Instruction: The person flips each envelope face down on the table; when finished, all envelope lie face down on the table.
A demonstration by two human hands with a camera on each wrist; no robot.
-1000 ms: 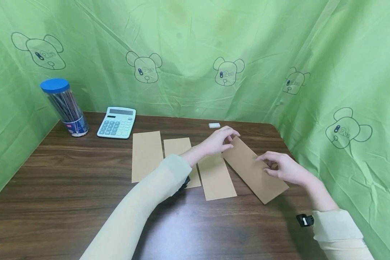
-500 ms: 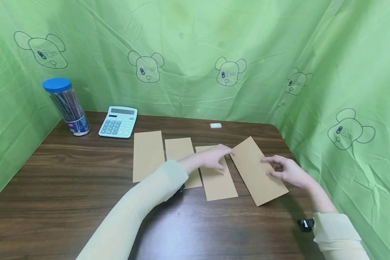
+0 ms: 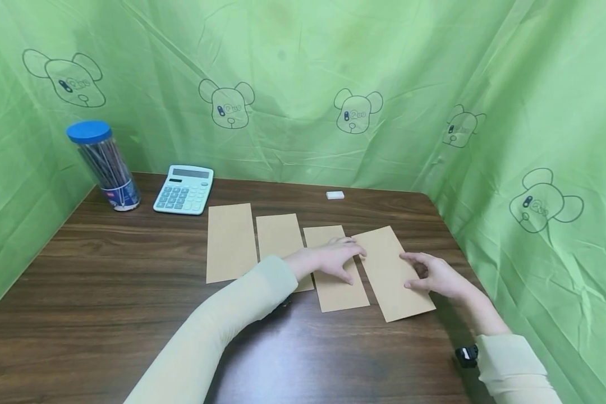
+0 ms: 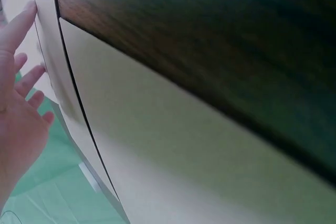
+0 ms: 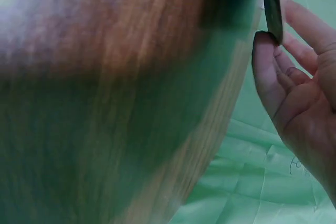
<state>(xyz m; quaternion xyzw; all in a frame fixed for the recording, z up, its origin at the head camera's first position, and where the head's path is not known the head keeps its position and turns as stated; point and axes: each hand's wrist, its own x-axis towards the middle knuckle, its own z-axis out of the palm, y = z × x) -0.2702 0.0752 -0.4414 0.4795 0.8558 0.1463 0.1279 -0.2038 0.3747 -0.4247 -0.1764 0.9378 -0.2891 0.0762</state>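
Observation:
At the right end of a row, a brown kraft-paper rectangle [image 3: 390, 280] slants on the table. My right hand [image 3: 434, 275] pinches its right edge; the right wrist view shows thumb and fingers on either side of that thin edge [image 5: 273, 11]. My left hand [image 3: 335, 259] reaches over the third rectangle [image 3: 340, 297], fingertips at the upper left corner of the slanted one. Its fingers look loosely extended in the left wrist view. Farther left lie two more such rectangles, one uncovered [image 3: 230, 244] and one partly hidden by the left forearm [image 3: 279, 233].
A light blue calculator [image 3: 184, 189] and a blue-lidded tub of pencils [image 3: 103, 165] stand at the back left. A small white block [image 3: 335, 195] lies near the back edge. Green curtains [image 3: 303, 140] border the dark wooden table [image 3: 106, 314].
The rightmost rectangle has turned more upright and shifted left and nearer, towards the third one. The left hand has moved down from its top corner; the right hand has followed the right edge.

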